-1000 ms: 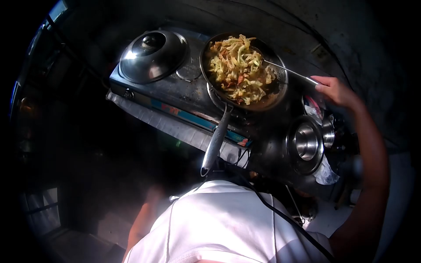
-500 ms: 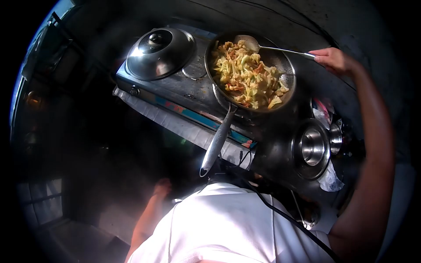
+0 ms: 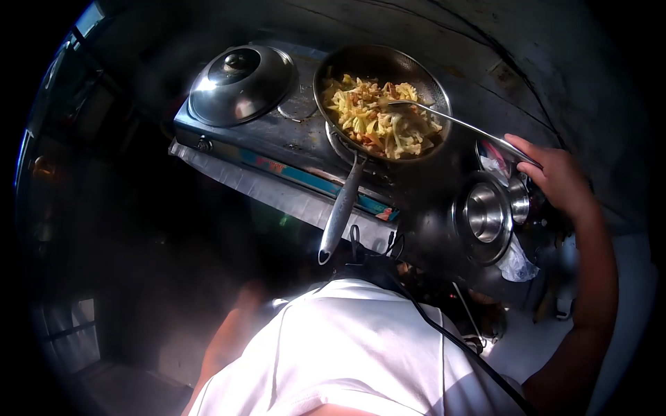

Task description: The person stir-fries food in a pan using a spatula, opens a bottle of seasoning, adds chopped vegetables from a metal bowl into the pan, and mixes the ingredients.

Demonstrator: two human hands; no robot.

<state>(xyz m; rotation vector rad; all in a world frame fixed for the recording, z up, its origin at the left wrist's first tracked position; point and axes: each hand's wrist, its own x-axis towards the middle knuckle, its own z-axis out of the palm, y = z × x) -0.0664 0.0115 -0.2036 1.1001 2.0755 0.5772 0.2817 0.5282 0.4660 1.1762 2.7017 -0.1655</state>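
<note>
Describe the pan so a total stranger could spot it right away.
Start with the metal stove in the upper half of the view. On its right side is the pan, handle pointing toward the white shirt. Unlike the domed lid on the left, it's open and holds yellowish food.

Kitchen or cooking area; home or commercial not determinable.
Evidence: stove [image 3: 300, 128] with control knob [image 3: 204, 143], frying pan [image 3: 424, 75] of cauliflower [image 3: 361, 125] on it, domed metal lid [image 3: 243, 100] on the stove's left side, steel bowl [image 3: 485, 216] near it.
</note>
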